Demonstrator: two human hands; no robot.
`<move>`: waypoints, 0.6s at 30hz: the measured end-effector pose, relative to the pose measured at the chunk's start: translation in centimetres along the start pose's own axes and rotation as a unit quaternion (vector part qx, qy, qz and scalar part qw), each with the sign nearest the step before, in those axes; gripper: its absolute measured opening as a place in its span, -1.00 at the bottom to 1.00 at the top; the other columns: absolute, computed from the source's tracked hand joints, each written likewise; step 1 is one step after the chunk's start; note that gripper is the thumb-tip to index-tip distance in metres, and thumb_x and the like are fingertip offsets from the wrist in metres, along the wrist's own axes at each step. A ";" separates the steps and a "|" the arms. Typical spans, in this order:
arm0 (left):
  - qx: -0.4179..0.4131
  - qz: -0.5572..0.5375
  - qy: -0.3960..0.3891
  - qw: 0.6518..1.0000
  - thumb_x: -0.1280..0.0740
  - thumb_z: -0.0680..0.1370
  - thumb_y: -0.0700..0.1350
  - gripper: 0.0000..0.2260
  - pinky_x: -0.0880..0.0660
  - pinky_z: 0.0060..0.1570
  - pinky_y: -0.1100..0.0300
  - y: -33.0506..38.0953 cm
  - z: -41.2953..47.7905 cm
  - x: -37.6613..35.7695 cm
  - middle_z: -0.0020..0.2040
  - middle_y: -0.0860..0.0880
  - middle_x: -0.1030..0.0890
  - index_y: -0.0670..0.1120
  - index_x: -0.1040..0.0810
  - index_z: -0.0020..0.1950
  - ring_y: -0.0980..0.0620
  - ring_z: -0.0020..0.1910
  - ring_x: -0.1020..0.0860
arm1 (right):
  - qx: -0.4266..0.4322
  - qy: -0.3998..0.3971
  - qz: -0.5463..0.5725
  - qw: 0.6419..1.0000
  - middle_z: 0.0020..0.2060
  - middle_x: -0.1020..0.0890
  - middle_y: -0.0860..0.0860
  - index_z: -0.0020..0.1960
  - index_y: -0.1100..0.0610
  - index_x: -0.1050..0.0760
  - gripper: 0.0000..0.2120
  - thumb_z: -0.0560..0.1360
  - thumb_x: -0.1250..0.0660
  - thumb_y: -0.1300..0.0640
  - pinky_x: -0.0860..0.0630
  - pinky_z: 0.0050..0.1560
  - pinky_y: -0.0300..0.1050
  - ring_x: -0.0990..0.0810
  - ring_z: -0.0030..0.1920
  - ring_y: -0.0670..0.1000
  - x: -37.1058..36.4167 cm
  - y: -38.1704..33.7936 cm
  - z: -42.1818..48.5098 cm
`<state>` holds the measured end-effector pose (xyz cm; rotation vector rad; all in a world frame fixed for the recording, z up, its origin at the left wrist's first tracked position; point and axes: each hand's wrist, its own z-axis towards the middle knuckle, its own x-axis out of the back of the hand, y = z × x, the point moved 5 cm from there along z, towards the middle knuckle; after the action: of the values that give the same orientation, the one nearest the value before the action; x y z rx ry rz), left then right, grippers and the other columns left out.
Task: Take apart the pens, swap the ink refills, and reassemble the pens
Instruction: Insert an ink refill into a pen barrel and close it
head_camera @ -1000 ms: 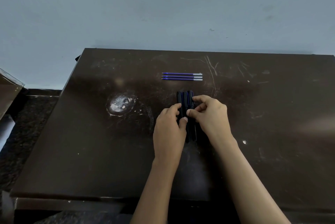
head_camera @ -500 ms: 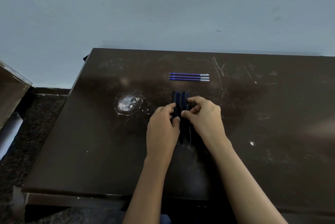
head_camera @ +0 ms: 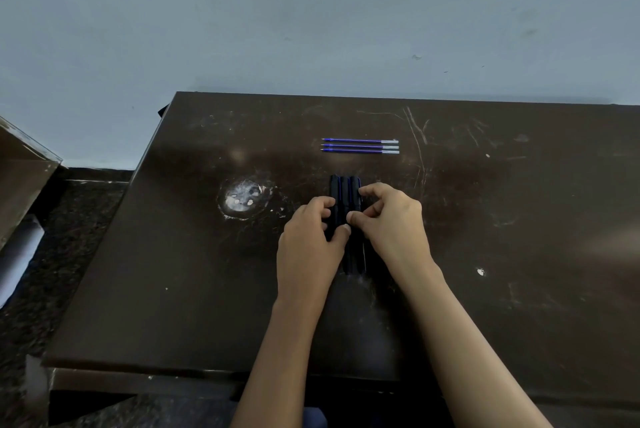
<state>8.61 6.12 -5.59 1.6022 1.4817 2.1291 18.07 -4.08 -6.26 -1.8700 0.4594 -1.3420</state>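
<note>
Three dark pens lie side by side on the brown table, pointing away from me. My left hand grips the left side of the bundle with curled fingers, thumb on top. My right hand pinches the right side of the pens between thumb and fingers. The pens' middle parts are hidden under both hands. Three blue ink refills with silver ends lie in a neat row farther back, apart from the hands.
A pale worn patch marks the table left of the pens. A grey wall rises behind the table. At the far left stands a brown box-like edge over a dark speckled floor.
The view has shifted slightly, moving the table rightward in the frame. Both hands stay on the pens, squeezing them closer together; the refills have not moved.
</note>
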 end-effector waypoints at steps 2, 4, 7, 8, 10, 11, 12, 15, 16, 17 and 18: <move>0.000 -0.001 -0.001 1.000 -0.44 0.47 -0.09 -0.61 -0.53 0.05 0.16 0.0 0.0 0.0 0.09 0.04 -0.58 -0.02 -0.50 0.29 0.15 -0.07 -0.51 | 0.000 -0.002 -0.001 1.000 -0.20 -0.63 -0.04 0.30 0.04 -0.49 -0.55 0.43 -0.48 0.11 -0.45 -0.16 -0.32 -0.56 -0.20 -0.15 -0.1 0.0 0.1; 0.001 -0.003 0.006 1.000 -0.44 0.47 -0.10 -0.61 -0.53 0.06 0.13 0.1 -0.1 0.0 0.09 0.03 -0.59 -0.02 -0.50 0.28 0.15 -0.08 -0.50 | 0.001 0.000 -0.002 1.000 -0.21 -0.62 -0.05 0.29 0.04 -0.49 -0.56 0.44 -0.47 0.10 -0.44 -0.17 -0.33 -0.55 -0.22 -0.18 -0.1 -0.1 0.1; 0.000 0.001 0.010 1.000 -0.43 0.48 -0.09 -0.63 -0.53 0.08 0.06 0.2 -0.1 -0.1 0.08 0.04 -0.58 0.00 -0.49 0.27 0.14 -0.08 -0.51 | 0.003 0.005 -0.003 1.000 -0.23 -0.60 -0.07 0.29 0.05 -0.49 -0.57 0.45 -0.47 0.10 -0.53 -0.07 -0.23 -0.57 -0.20 -0.15 0.0 -0.1 -0.1; 0.000 0.003 0.009 1.000 -0.43 0.48 -0.09 -0.63 -0.53 0.09 0.06 0.2 -0.1 -0.1 0.08 0.04 -0.58 0.00 -0.49 0.27 0.14 -0.08 -0.51 | 0.003 0.006 -0.003 1.000 -0.23 -0.59 -0.07 0.29 0.05 -0.49 -0.57 0.45 -0.47 0.10 -0.54 -0.07 -0.22 -0.57 -0.20 -0.14 0.0 -0.1 -0.1; 0.001 0.005 0.007 1.000 -0.43 0.48 -0.08 -0.63 -0.54 0.08 0.06 0.2 -0.1 -0.1 0.08 0.04 -0.58 0.00 -0.49 0.27 0.13 -0.07 -0.52 | 0.002 0.008 -0.002 1.000 -0.22 -0.60 -0.05 0.29 0.06 -0.49 -0.57 0.45 -0.46 0.11 -0.53 -0.09 -0.23 -0.57 -0.20 -0.14 0.0 -0.1 -0.1; 0.000 0.005 0.007 1.000 -0.43 0.48 -0.08 -0.64 -0.54 0.07 0.06 0.2 0.0 -0.1 0.08 0.04 -0.58 0.00 -0.49 0.27 0.13 -0.06 -0.53 | 0.003 0.007 -0.003 1.000 -0.22 -0.61 -0.05 0.29 0.06 -0.49 -0.57 0.45 -0.46 0.11 -0.53 -0.10 -0.24 -0.57 -0.20 -0.14 0.0 -0.1 -0.1; 0.000 0.004 0.007 1.000 -0.42 0.49 -0.08 -0.64 -0.54 0.07 0.06 0.2 0.0 -0.1 0.08 0.04 -0.58 0.00 -0.49 0.27 0.13 -0.06 -0.53 | 0.003 0.007 -0.004 1.000 -0.22 -0.60 -0.06 0.29 0.06 -0.49 -0.57 0.45 -0.46 0.10 -0.52 -0.10 -0.25 -0.57 -0.21 -0.15 0.0 -0.1 -0.1; -0.004 0.000 0.013 1.000 -0.40 0.50 -0.05 -0.66 -0.55 0.05 0.08 0.2 -0.1 -0.1 0.07 0.04 -0.58 -0.01 -0.50 0.26 0.12 -0.06 -0.54 | 0.001 0.009 -0.004 1.000 -0.23 -0.59 -0.07 0.29 0.06 -0.50 -0.58 0.45 -0.47 0.10 -0.52 -0.10 -0.25 -0.55 -0.22 -0.17 0.0 -0.1 -0.2; -0.005 -0.004 0.016 1.000 -0.40 0.50 -0.04 -0.67 -0.55 0.04 0.07 0.3 -0.1 0.0 0.06 0.04 -0.59 -0.01 -0.50 0.26 0.11 -0.05 -0.55 | 0.000 0.010 -0.003 1.000 -0.23 -0.60 -0.06 0.28 0.06 -0.50 -0.58 0.45 -0.47 0.10 -0.52 -0.10 -0.25 -0.56 -0.22 -0.17 0.0 -0.1 -0.2; -0.006 -0.007 0.018 1.000 -0.40 0.50 -0.04 -0.67 -0.55 0.04 0.07 0.3 -0.1 0.0 0.05 0.04 -0.59 -0.02 -0.51 0.25 0.11 -0.05 -0.55 | -0.002 0.012 0.000 1.000 -0.22 -0.61 -0.05 0.27 0.06 -0.51 -0.59 0.44 -0.47 0.10 -0.53 -0.10 -0.24 -0.57 -0.21 -0.16 0.1 -0.1 -0.2; -0.007 -0.010 0.020 1.000 -0.39 0.51 -0.04 -0.68 -0.55 0.03 0.07 0.3 -0.1 0.0 0.05 0.04 -0.59 -0.02 -0.51 0.25 0.10 -0.05 -0.55 | -0.004 0.014 0.004 1.000 -0.22 -0.61 -0.04 0.26 0.06 -0.51 -0.59 0.44 -0.47 0.09 -0.53 -0.10 -0.24 -0.57 -0.21 -0.15 0.2 0.0 -0.1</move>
<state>8.70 5.91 -5.38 1.5424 1.4849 2.1682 18.01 -4.22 -6.10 -1.8550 0.4865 -1.3650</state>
